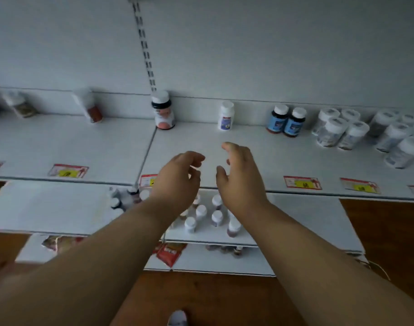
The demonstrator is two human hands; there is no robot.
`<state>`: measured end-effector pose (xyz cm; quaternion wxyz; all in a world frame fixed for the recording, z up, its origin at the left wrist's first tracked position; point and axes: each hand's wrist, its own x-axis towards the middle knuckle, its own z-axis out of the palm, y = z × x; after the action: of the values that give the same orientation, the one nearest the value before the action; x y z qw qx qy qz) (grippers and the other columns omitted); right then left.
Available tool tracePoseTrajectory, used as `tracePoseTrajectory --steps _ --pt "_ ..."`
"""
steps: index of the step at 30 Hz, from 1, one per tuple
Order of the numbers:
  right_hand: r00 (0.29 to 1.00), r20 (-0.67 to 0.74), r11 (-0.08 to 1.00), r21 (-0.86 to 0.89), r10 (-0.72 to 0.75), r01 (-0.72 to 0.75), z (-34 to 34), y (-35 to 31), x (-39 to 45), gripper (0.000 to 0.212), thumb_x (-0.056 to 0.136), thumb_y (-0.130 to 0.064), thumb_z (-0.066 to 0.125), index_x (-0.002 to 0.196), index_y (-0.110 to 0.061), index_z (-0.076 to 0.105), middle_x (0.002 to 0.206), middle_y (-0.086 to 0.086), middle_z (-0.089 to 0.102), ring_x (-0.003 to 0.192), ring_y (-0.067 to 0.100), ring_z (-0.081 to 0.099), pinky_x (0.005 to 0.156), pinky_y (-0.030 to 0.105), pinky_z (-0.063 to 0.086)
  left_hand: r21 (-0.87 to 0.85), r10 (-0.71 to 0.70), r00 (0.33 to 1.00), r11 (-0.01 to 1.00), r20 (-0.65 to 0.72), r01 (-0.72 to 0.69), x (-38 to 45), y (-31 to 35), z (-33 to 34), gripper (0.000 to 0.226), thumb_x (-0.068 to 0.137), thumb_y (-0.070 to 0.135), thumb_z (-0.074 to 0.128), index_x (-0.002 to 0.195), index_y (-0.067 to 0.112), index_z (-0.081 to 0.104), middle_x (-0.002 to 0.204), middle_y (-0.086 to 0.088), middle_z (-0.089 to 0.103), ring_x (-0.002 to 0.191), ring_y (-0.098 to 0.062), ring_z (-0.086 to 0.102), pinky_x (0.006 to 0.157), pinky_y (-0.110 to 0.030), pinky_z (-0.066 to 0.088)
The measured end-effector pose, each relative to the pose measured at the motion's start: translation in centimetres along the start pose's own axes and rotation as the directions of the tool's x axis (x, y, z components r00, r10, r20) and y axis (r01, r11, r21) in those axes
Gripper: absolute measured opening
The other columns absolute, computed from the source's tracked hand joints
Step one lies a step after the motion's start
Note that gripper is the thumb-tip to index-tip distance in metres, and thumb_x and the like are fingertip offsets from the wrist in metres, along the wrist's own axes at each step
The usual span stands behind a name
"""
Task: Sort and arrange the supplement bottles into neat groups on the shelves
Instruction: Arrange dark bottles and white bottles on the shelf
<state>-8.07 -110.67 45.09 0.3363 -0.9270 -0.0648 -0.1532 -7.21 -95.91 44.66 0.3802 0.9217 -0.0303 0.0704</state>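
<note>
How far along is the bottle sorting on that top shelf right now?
Partly done. On the right of the top shelf, the two blue-label bottles stand paired and the clear white-capped jars are clustered. In hand: nothing; the left hand and right hand hover empty over the shelf front. Left: the lone white bottle, the pink-label bottle and two leaning bottles at far left remain scattered.

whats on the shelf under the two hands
Under the left hand and right hand, the lower shelf holds small white-capped bottles standing upright. The forearms cover part of the group, so its full count is hidden.
</note>
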Motion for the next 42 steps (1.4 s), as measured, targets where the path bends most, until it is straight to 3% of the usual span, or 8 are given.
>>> tracePoseTrajectory --steps 7,10,13,22,26,31,36,42 --pt "0.979 0.156 0.99 0.077 -0.129 0.118 7.0 -8.4 -4.7 0.045 0.095 -0.015 0.058 0.138 -0.019 0.044 0.133 0.005 0.046 0.112 0.019 0.053 0.09 0.032 0.048 0.07 -0.176 0.978 0.98 -0.108 0.184 -8.6 -10.1 -8.7 0.03 0.094 0.014 0.055 0.117 0.032 0.062 0.106 0.015 0.062 0.086 -0.007 0.059 0.074 -0.022 0.044" --pt "0.973 0.2 0.992 0.066 -0.118 0.107 10.9 -12.3 -5.3 0.044 0.096 -0.019 0.055 0.138 -0.024 0.043 0.136 0.0 0.044 0.115 0.016 0.051 0.089 0.028 0.045 0.069 -0.175 0.979 0.981 -0.103 0.183 -9.6 -15.6 -11.9 0.031 0.095 0.014 0.055 0.119 0.031 0.061 0.108 0.015 0.061 0.087 -0.003 0.058 0.07 -0.014 0.042" --pt "0.979 0.179 0.994 0.073 -0.098 0.086 16.2 -16.4 -5.7 0.043 0.096 -0.018 0.055 0.138 -0.024 0.044 0.134 -0.001 0.046 0.112 0.014 0.053 0.089 0.033 0.048 0.086 -0.149 0.987 0.984 -0.057 0.154 -9.5 -21.5 -15.0 0.031 0.096 0.014 0.054 0.122 0.03 0.06 0.108 0.015 0.06 0.084 0.001 0.055 0.068 -0.008 0.037" --pt "0.979 0.197 0.996 0.066 0.052 -0.066 32.0 -24.7 -7.0 0.043 0.092 -0.016 0.061 0.133 -0.021 0.05 0.126 0.0 0.052 0.114 0.014 0.053 0.092 0.028 0.045 0.108 -0.14 0.981 0.986 0.137 0.126 -6.9 -36.1 -22.2 0.035 0.096 0.013 0.055 0.127 0.028 0.058 0.113 0.012 0.061 0.092 -0.007 0.057 0.082 -0.024 0.05" --pt "0.953 0.281 0.994 -0.01 0.11 -0.111 39.0 -21.7 -7.0 0.04 0.091 -0.018 0.062 0.13 -0.021 0.052 0.126 -0.002 0.052 0.115 0.015 0.054 0.093 0.032 0.047 0.086 -0.172 0.966 0.984 0.193 0.158 -5.3 -42.4 -18.8 0.037 0.095 0.012 0.057 0.126 0.03 0.058 0.112 0.012 0.061 0.094 -0.008 0.059 0.08 -0.021 0.049" --pt "0.916 0.381 0.981 -0.183 0.128 -0.061 49.0 -13.7 -4.9 0.04 0.093 -0.025 0.062 0.131 -0.022 0.051 0.128 0.0 0.052 0.114 0.017 0.052 0.087 0.024 0.038 0.046 -0.235 0.957 0.972 0.169 0.23 -1.3 -51.7 -10.0 0.037 0.096 0.014 0.056 0.128 0.032 0.056 0.115 0.013 0.061 0.091 -0.006 0.057 0.068 -0.013 0.04" --pt "0.926 0.351 0.956 -0.291 0.138 -0.032 56.0 -6.6 -0.7 0.033 0.093 -0.026 0.06 0.124 -0.016 0.056 0.126 0.005 0.056 0.116 0.025 0.053 0.096 0.039 0.045 -0.024 -0.258 0.954 0.964 0.15 0.264 2.3 -58.6 -1.6 0.037 0.095 0.016 0.055 0.129 0.032 0.055 0.12 0.011 0.061 0.094 -0.007 0.058 0.081 -0.021 0.044" --pt "0.782 0.566 0.915 -0.404 0.263 -0.015 59.5 -3.5 3.7 0.036 0.099 -0.035 0.048 0.133 -0.025 0.048 0.13 0.003 0.057 0.115 0.026 0.054 0.095 0.035 0.045 -0.08 -0.298 0.945 0.947 0.132 0.31 5.7 -62.6 5.5 0.048 0.089 0.026 0.067 0.134 0.028 0.049 0.128 0.008 0.06 0.108 -0.016 0.06 0.084 -0.031 0.048"
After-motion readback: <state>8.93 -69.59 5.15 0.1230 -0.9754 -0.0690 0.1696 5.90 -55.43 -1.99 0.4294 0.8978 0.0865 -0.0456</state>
